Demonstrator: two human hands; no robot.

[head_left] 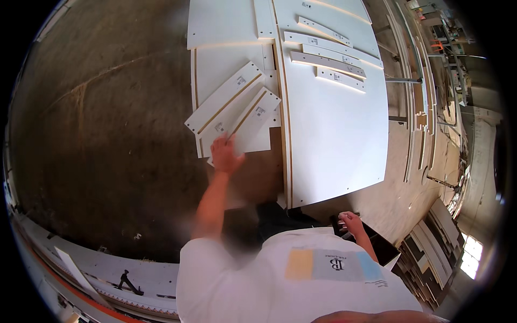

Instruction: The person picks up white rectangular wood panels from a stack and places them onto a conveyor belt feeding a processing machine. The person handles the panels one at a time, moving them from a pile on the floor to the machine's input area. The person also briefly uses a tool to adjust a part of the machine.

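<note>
Your left arm stretches forward, nearly straight, with the left hand (226,154) well out ahead of your torso, palm down and fingers spread and pressed flat. Your right arm is bent and kept close to your side, the right hand (351,221) low by your hip with its fingers curled loosely inward.

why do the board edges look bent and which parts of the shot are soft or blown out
Head view: the fisheye lens bows the straight edges of the large white panel toward the rim, inside a black circular border. The left hand on the small white boards and its forearm are motion-blurred. The right hand is sharper. Sunlit strips on the panel are near blown out; the window at lower right glares.
</note>
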